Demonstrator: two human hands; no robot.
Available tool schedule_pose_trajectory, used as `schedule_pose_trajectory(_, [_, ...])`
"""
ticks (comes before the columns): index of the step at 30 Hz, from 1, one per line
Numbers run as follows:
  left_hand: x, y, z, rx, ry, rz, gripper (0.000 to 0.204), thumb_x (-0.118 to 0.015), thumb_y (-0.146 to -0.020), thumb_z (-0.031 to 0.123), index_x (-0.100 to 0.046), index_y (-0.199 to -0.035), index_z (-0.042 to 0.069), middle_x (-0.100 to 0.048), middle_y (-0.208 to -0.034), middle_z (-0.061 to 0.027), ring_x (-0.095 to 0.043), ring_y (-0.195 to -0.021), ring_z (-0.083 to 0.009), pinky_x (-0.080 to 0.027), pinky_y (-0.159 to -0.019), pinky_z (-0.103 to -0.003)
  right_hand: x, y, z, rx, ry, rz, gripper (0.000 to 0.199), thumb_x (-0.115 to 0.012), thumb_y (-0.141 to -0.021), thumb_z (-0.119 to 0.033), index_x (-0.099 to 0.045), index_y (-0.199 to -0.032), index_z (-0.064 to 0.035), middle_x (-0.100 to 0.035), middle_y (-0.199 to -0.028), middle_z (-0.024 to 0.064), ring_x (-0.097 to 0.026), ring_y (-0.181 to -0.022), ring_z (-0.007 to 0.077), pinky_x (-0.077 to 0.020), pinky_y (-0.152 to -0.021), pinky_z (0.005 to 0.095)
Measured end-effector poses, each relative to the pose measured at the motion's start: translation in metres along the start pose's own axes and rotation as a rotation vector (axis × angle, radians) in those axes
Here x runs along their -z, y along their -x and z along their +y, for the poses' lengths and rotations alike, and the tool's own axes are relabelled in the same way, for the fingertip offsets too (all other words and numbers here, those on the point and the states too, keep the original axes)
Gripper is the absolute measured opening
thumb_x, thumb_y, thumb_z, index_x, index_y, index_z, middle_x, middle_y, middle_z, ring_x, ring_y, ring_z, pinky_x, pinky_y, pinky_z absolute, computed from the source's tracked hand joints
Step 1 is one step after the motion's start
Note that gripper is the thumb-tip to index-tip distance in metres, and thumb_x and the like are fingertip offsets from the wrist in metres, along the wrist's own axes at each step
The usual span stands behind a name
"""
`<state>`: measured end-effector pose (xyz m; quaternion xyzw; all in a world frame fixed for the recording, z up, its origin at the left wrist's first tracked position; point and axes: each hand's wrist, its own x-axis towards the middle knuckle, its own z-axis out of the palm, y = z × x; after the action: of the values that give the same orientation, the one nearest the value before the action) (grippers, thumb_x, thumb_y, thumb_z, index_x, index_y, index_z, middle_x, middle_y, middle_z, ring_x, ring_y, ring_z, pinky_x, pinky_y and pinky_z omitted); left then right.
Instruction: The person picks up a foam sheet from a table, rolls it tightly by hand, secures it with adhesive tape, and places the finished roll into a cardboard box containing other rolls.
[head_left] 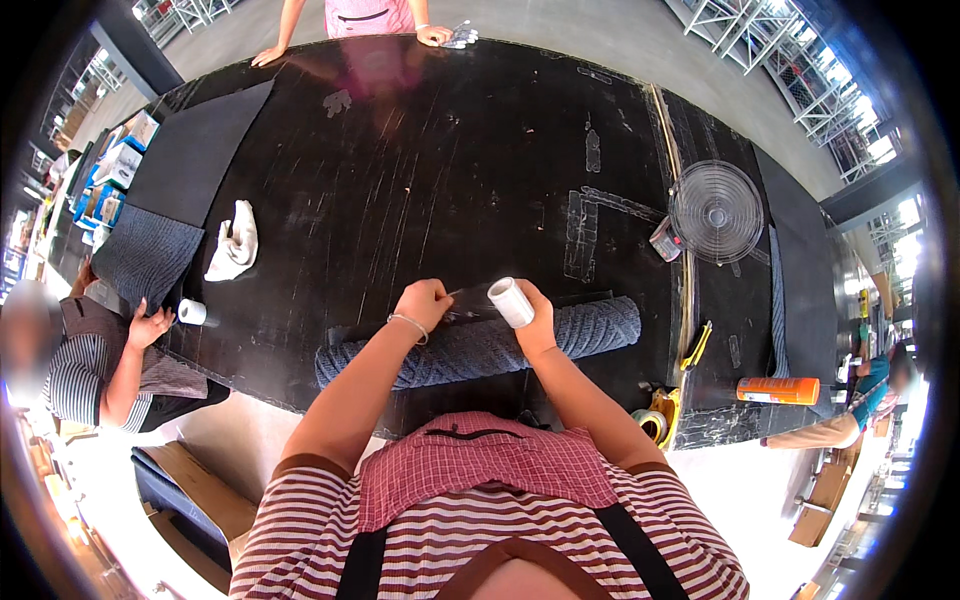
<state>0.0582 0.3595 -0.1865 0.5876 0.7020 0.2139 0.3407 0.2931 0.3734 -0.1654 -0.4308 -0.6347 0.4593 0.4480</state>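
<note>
A rolled-up dark blue-grey ribbed mat (592, 335) lies across the near edge of the black table, beneath my forearms. My right hand (539, 322) is wrapped round a small white roll of film (511, 302), tilted just beyond the mat. Clear, shiny film (468, 303) stretches from the roll toward my left hand (424, 304). That hand is closed in a pinch at the film's loose end, its fingertips partly hidden.
A white cloth (233, 243) and another white roll (192, 312) lie left, near a person handling a mat (150, 252). To the right are a round fan guard (716, 212), a yellow cutter (697, 346), a tape dispenser (660, 418) and an orange canister (778, 391). Another person leans on the far edge.
</note>
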Motion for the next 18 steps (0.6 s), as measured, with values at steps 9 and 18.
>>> schedule_pose_trajectory(9, [-0.030, -0.032, -0.016, 0.255, 0.485, -0.203, 0.011, -0.066, -0.090, -0.001, -0.072, -0.099, 0.002, -0.071, -0.086, -0.0121, -0.073, -0.077, -0.0199, -0.059, -0.069, -0.031, 0.001, 0.020, -0.004, -0.040, -0.090, -0.045, 0.036, -0.078, -0.081, -0.004, -0.068, -0.116, -0.0027, -0.074, -0.104, 0.0095, -0.071, -0.099, 0.0157, -0.0543, -0.088, 0.0298])
schedule_pose_trajectory(18, [-0.021, -0.015, 0.005, -0.335, -0.115, -0.098, 0.015, -0.077, -0.084, 0.020, -0.078, -0.093, 0.007, -0.070, -0.110, -0.0117, -0.069, -0.089, -0.0278, -0.056, -0.084, -0.039, 0.007, 0.036, -0.013, 0.026, 0.020, -0.040, 0.032, -0.078, -0.081, -0.010, -0.070, -0.110, -0.0022, -0.075, -0.100, 0.0117, -0.074, -0.094, 0.0210, -0.0558, -0.084, 0.0326])
